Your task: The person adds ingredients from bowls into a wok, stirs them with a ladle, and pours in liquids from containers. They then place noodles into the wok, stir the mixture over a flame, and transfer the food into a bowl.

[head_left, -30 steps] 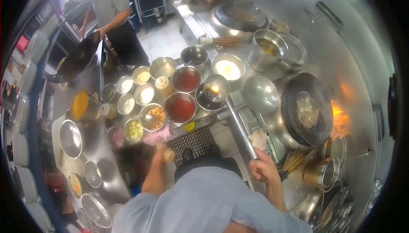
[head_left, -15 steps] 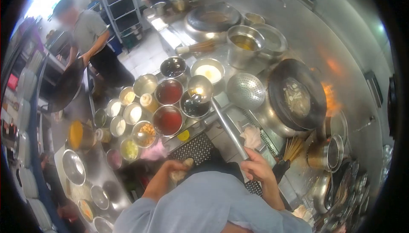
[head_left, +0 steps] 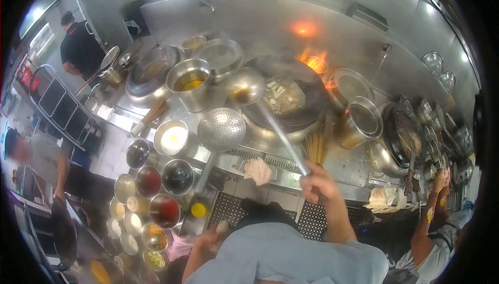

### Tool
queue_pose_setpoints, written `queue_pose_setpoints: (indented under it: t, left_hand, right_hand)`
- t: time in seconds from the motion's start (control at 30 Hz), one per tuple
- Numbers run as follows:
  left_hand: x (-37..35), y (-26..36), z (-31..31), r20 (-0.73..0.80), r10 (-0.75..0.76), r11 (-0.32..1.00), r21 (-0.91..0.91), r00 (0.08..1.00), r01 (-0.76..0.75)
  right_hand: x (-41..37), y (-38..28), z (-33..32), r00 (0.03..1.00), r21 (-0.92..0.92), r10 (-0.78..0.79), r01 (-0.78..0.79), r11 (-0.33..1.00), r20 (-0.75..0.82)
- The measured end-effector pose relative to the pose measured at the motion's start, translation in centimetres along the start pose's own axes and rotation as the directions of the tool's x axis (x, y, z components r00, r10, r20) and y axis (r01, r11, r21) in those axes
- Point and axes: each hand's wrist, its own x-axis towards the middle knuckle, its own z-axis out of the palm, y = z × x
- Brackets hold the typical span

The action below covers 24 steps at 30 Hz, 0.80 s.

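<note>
My right hand (head_left: pixel 318 182) is closed round the end of a long-handled steel ladle (head_left: pixel 278 128). The ladle's bowl, with a little dark liquid in it, is over the left rim of a wok (head_left: pixel 312 111). Pale sliced pieces (head_left: pixel 283 96) lie in liquid inside that wok, and steam hangs above. Low at my waist, my left hand (head_left: pixel 207 239) is closed on a pale bunched cloth (head_left: pixel 222 228), partly hidden by the hand. A perforated strainer (head_left: pixel 222 129) rests left of the wok, beside a pot of yellowish oil (head_left: pixel 189 82).
Flames (head_left: pixel 314 61) rise behind the wok. Seasoning tubs stand at left, including red sauce (head_left: pixel 165 211) and dark sauce (head_left: pixel 178 176). A crumpled cloth (head_left: pixel 258 172) lies on the front edge. A co-worker's arms (head_left: pixel 429 211) reach in at right; another person (head_left: pixel 47 164) holds a wok at left.
My view has swung right towards the stove. The ladle has moved from over the sauce tubs to the wok's left rim. Both hands keep their hold.
</note>
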Motion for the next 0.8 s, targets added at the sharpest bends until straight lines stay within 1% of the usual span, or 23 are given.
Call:
queue_pose_setpoints:
  t: [0.03,0.07,0.1,0.13,0.2,0.23,0.3,0.33,0.37,0.4,0.43,0.47,0.5,0.53,0.57,0.63,0.67,0.7,0.73,0.77,0.8]
  left_hand:
    - [-1.5,4.0,-0.8,-0.077,0.004,0.998,0.061,0.997,0.001]
    - [-1.1,5.4,-1.3,-0.108,0.016,1.000,0.023,0.994,-0.013]
    - [-0.8,6.7,-1.8,-0.139,0.027,0.999,-0.014,0.990,-0.029]
    - [0.4,6.6,-2.1,-0.127,0.040,0.987,-0.150,0.991,-0.059]
    - [-0.5,9.4,-2.6,-0.112,0.137,0.908,-0.383,0.984,-0.170]
    - [-0.8,10.7,-3.4,-0.130,0.187,0.838,-0.495,0.974,-0.227]
    - [-0.3,10.7,-5.2,-0.260,0.260,0.659,-0.657,0.930,-0.368]
    - [-1.0,12.7,-6.4,-0.257,0.304,0.481,-0.790,0.917,-0.381]
    - [-1.6,15.5,-8.0,-0.281,0.343,0.271,-0.884,0.896,-0.381]
    - [-2.1,17.5,-9.8,-0.264,0.388,0.282,-0.878,0.883,-0.386]
    - [-1.1,18.7,-11.6,-0.214,0.335,0.337,-0.882,0.918,-0.329]
    - [-1.8,20.9,-12.9,-0.226,0.311,0.436,-0.829,0.923,-0.350]
    - [0.7,20.4,-14.3,-0.168,0.348,0.472,-0.819,0.922,-0.327]
    - [-1.6,23.0,-13.7,-0.272,0.428,0.547,-0.681,0.862,-0.486]
    - [-4.5,25.2,-13.3,-0.337,0.513,0.608,-0.506,0.789,-0.612]
    - [-5.7,21.8,-13.9,-0.468,0.430,0.590,-0.501,0.772,-0.633]
    - [-6.5,20.0,-14.1,-0.526,0.385,0.585,-0.496,0.758,-0.641]
    - [-8.3,18.3,-14.2,-0.573,0.350,0.575,-0.493,0.741,-0.653]
    - [-10.5,16.3,-13.8,-0.611,0.313,0.561,-0.499,0.728,-0.660]
    - [-13.2,15.1,-13.3,-0.636,0.261,0.547,-0.522,0.726,-0.654]
    - [-16.4,15.2,-12.7,-0.647,0.205,0.532,-0.557,0.735,-0.638]
  right_hand:
    - [0.9,-0.8,-0.8,0.987,-0.207,-0.060,0.028,0.978,-0.147]
    - [2.4,-1.8,-1.5,0.968,-0.511,-0.128,0.001,0.859,-0.214]
    - [4.0,-2.8,-2.2,0.943,-0.758,-0.212,-0.060,0.650,-0.256]
    - [5.3,-3.5,-3.1,0.930,-0.796,-0.248,-0.073,0.601,-0.272]
    - [8.0,-4.2,-4.2,0.907,-0.867,-0.319,-0.091,0.490,-0.276]
    - [9.1,-3.0,-3.6,0.876,-0.818,-0.364,-0.056,0.572,-0.315]
    - [9.9,2.3,-0.6,0.822,-0.699,-0.417,0.033,0.715,-0.388]
    - [9.6,4.9,1.6,0.880,-0.469,-0.375,0.210,0.858,-0.292]
    - [9.3,7.3,4.1,0.926,-0.172,-0.335,0.306,0.936,-0.174]
    - [8.8,9.1,7.1,0.966,-0.059,-0.255,0.252,0.966,-0.037]
    - [8.2,10.8,10.2,0.979,0.047,-0.165,0.161,0.986,0.115]
    - [7.4,12.7,13.3,0.947,0.048,-0.127,0.118,0.992,0.295]
    - [6.6,14.5,15.5,0.884,0.053,-0.097,0.082,0.995,0.457]
    - [7.4,17.4,15.8,0.806,-0.118,-0.028,0.121,0.986,0.591]
    - [6.7,17.9,17.6,0.735,-0.111,0.102,-0.036,0.993,0.671]
    - [8.4,18.8,18.4,0.644,-0.270,0.180,0.043,0.962,0.744]
    - [10.1,18.0,18.9,0.537,-0.576,0.408,0.189,0.795,0.738]
    - [12.7,16.7,19.5,0.467,-0.767,0.609,0.369,0.525,0.642]
    - [15.6,15.8,20.1,0.537,-0.794,0.589,0.471,0.384,0.603]
    - [18.9,16.0,20.7,0.742,-0.852,0.435,0.364,0.377,0.510]
    - [21.8,15.4,22.7,0.826,-0.810,0.028,0.544,0.216,0.562]
